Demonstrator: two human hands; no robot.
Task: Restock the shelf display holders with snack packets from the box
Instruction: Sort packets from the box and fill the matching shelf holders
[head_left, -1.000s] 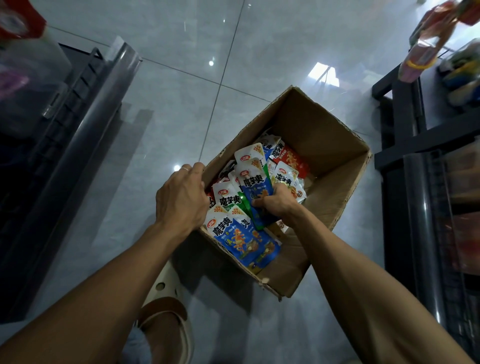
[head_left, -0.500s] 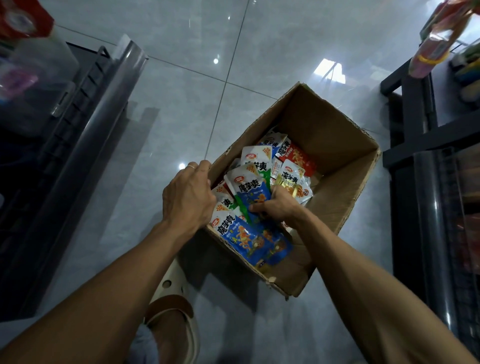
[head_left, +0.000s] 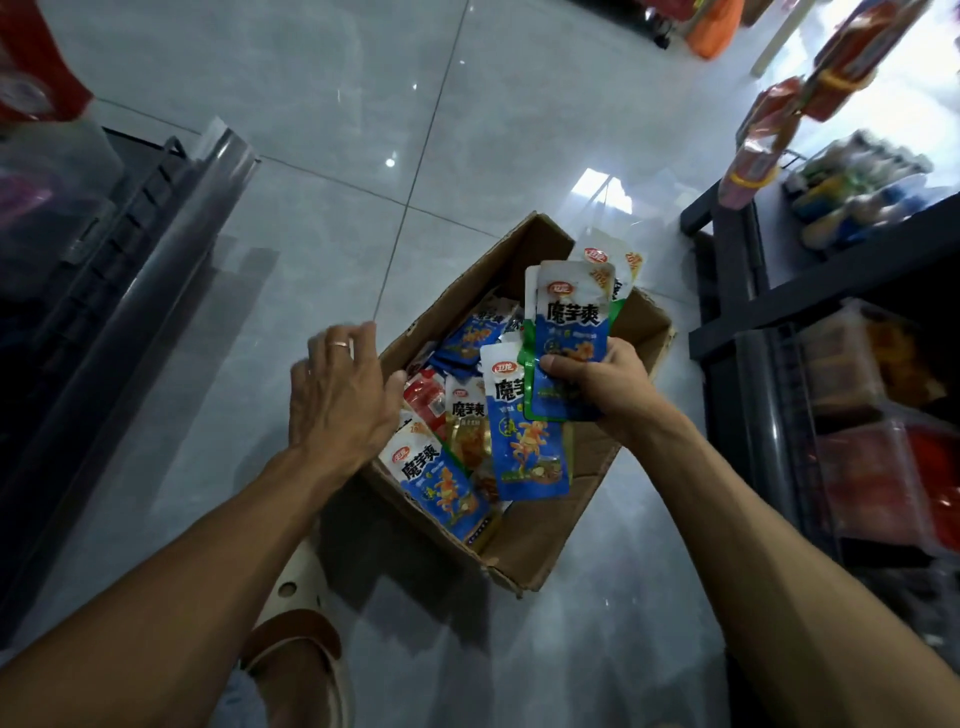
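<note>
- Snack packets (head_left: 570, 332): a fanned bunch of blue-and-white ones sits in the right hand (head_left: 608, 387), whose grip is closed round their lower halves, thumb across the front; one more blue packet (head_left: 524, 441) hangs just below the grip, and I cannot tell whether it is held or resting on the pile.
- Left hand (head_left: 340, 395): its grip holds nothing, fingers spread and relaxed, hovering beside the near-left wall of the box, to the left of the right grip.
- Box (head_left: 530, 551): cardboard, open, on the tiled floor (head_left: 322, 130) directly under both grips, with many loose packets (head_left: 441, 478) left inside.
- Step in hand, as I judge it: lifting the bunch clear of the box to carry it to the shelf.
- To do it well: square the fan into a neat stack before moving, with the free left grip steadying the tops; tighten on the dangling packet or let it drop back in the box.
- Display holders (head_left: 857, 431): clear bins on the dark shelf, to the right of and beyond the right grip, blurred, contents reddish and orange.
</note>
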